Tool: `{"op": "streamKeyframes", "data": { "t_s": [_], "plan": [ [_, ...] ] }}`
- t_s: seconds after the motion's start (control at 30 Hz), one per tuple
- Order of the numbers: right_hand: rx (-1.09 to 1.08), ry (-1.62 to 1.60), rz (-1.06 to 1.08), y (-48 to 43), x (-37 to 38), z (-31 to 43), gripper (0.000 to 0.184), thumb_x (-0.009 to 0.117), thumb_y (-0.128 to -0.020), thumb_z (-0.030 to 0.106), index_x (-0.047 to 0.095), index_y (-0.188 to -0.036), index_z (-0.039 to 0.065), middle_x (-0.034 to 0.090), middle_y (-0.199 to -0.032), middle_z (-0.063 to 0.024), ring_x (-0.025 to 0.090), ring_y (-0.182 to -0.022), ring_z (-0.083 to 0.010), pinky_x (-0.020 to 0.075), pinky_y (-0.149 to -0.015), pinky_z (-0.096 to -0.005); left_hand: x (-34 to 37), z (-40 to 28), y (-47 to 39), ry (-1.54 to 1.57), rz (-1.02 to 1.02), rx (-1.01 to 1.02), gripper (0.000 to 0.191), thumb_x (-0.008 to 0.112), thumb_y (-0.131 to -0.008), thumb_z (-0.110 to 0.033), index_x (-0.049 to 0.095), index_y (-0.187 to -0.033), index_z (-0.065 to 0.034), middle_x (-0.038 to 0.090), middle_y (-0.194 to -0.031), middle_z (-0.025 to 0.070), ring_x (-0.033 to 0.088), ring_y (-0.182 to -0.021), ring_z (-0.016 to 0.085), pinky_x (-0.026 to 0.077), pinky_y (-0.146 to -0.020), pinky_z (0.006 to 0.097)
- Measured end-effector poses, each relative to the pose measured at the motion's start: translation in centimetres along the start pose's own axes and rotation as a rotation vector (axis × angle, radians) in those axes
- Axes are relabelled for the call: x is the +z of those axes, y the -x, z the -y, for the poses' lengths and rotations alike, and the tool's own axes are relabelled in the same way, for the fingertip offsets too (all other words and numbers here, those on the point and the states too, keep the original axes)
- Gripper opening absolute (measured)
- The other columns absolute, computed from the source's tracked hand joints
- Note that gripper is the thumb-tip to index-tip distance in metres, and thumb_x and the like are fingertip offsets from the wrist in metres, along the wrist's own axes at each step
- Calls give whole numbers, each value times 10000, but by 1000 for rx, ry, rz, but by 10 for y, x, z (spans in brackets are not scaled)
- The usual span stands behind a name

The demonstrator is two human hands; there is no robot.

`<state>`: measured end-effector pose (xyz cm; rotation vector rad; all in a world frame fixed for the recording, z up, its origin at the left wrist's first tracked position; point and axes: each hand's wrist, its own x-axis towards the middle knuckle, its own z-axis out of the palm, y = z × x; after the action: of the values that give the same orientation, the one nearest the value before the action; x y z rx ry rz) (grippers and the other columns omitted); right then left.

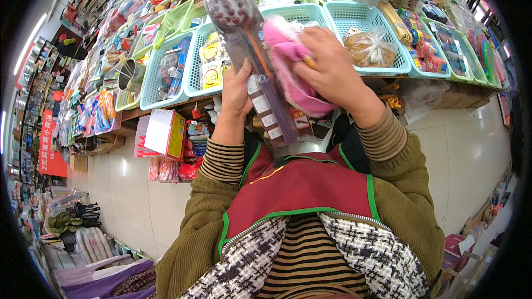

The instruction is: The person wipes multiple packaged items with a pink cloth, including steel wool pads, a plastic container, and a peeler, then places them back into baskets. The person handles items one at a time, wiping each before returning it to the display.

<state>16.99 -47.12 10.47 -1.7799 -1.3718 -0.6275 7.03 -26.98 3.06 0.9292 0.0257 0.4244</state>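
My left hand (237,91) grips a long clear plastic package (266,66) by its left edge and holds it tilted in front of me. Inside the package lies a long-handled massage brush (233,8) with dark red knobs on its round head, which points away from me. A bunched pink cloth (291,70) is held in my right hand (328,64), just right of the package; part of it hangs down. Whether the cloth touches the package I cannot tell. Behind both hands stand blue plastic baskets (370,68) on the display table.
Left of my hands, one blue basket (203,91) holds yellow-and-white packets. Beside it stands a metal cup (129,74) with sticks. A white-and-yellow box (166,133) sits below the table edge. Tiled floor (120,199) lies on both sides, and a red sign (53,145) stands far left.
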Motion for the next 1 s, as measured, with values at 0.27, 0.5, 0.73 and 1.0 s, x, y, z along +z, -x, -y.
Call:
{"op": "streamKeyframes", "data": {
  "t_s": [0.27, 0.5, 0.73, 1.0],
  "plan": [
    [-155, 313, 72, -23, 33, -40, 200, 677, -771, 140, 713, -962, 94, 664, -1047, -63, 604, -1054, -306, 557, -858, -384, 8, 4, 19, -76, 28, -97, 269, 559, -1015, -141, 550, -1230, 19, 680, -1047, 111, 686, -873, 204, 594, -756, 353],
    [29, 352, -143, -26, -11, -37, 181, 684, -766, 176, 684, -913, 69, 669, -973, -105, 625, -961, -325, 539, -820, -412, 9, 0, 20, -95, -29, -116, 311, 567, -1013, -170, 545, -1240, 41, 694, -1019, 141, 704, -772, 224, 608, -670, 348],
    [79, 278, 140, -5, 21, -27, 238, 644, -841, 204, 663, -1058, 107, 678, -955, -110, 630, -962, -322, 538, -802, -440, 3, 1, 24, -158, 80, -187, 239, 573, -993, -133, 568, -1180, 16, 695, -993, 89, 703, -780, 206, 591, -714, 341],
    [129, 96, -344, -59, -46, -73, 247, 620, -870, 221, 690, -1091, 136, 690, -1006, -103, 646, -935, -345, 526, -795, -446, -5, -6, 30, -73, 148, -189, 355, 613, -984, -148, 549, -1279, 40, 684, -1108, 116, 695, -918, 181, 596, -740, 307]
  ]
}}
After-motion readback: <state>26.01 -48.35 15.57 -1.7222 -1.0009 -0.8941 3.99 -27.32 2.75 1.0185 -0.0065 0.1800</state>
